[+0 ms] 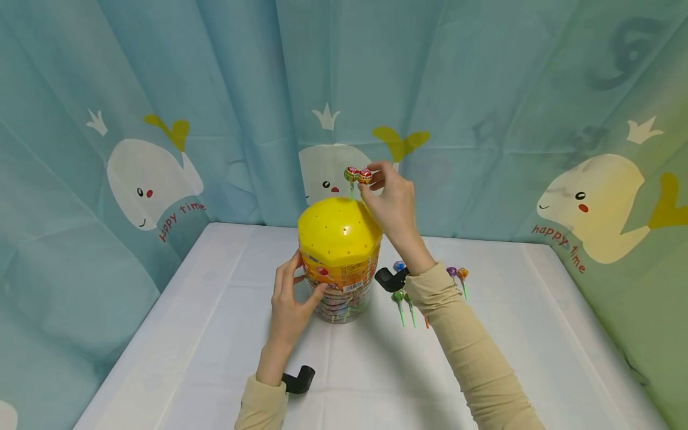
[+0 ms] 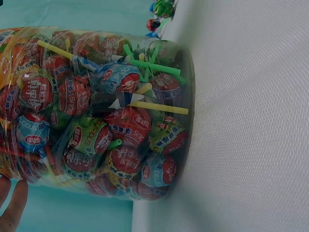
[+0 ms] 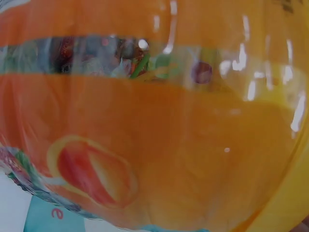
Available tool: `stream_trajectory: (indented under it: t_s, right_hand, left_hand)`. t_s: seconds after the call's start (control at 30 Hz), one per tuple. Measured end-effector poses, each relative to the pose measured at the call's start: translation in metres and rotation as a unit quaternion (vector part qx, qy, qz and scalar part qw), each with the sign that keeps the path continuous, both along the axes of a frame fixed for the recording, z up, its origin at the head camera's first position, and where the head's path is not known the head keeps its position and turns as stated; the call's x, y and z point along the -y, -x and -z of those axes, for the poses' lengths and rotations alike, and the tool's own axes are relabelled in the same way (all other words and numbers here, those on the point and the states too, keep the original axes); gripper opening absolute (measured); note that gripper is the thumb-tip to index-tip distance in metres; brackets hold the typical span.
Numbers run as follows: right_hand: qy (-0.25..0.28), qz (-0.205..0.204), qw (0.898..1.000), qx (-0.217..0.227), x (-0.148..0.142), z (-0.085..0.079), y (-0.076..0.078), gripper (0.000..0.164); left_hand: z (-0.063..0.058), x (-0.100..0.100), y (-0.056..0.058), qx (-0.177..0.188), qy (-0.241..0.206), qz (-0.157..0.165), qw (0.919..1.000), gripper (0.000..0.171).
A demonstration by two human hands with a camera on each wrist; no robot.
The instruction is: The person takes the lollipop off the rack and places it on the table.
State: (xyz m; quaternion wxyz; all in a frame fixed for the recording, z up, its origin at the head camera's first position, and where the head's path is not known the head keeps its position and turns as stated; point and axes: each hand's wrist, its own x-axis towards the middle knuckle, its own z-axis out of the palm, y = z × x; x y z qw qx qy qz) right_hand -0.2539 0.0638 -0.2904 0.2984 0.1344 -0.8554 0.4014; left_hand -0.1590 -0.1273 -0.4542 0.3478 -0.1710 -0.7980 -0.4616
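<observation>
A clear plastic jar of wrapped lollipops stands upright on the table, topped by a yellow lid dotted with small holes. My left hand holds the jar's left side, thumb across the front; its fingers show at the corner of the left wrist view. Above the lid's far right edge, my right hand pinches a red-and-yellow lollipop by its head; its stick is hidden. Right beside it, a green-and-red lollipop stands upright on a green stick at the lid. The jar's orange label fills the right wrist view.
Right of the jar, several loose lollipops lie on the white-covered table, among them a green one and an orange one. My right forearm partly covers them. A blue whale-print curtain hangs behind.
</observation>
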Motion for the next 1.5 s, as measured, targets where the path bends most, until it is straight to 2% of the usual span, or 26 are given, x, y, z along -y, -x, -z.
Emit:
stream_trajectory:
  t_s: [0.23,0.43,0.57,0.97,1.5]
  right_hand:
    - [0.024,-0.010,1.000,-0.015,0.000,-0.002,0.000,0.029]
    - [0.089,-0.041,0.995,-0.025,-0.003,-0.005,-0.002,0.029]
    - [0.118,-0.046,0.992,-0.028,-0.007,-0.006,-0.004,0.029]
    - [0.171,-0.072,0.982,-0.014,-0.023,-0.003,-0.020,0.031]
    - [0.197,-0.043,0.979,0.039,-0.055,0.018,-0.051,0.030]
  left_hand:
    - [0.000,0.000,0.000,-0.006,-0.001,0.001,1.0000,0.079]
    - [0.000,0.000,0.000,-0.001,-0.003,0.001,1.0000,0.079]
    - [0.000,-0.001,0.000,0.006,-0.005,0.000,1.0000,0.080]
    - [0.001,-0.001,0.000,0.010,-0.007,0.002,0.9999,0.080]
    - [-0.002,-0.001,-0.001,0.002,-0.007,0.001,1.0000,0.080]
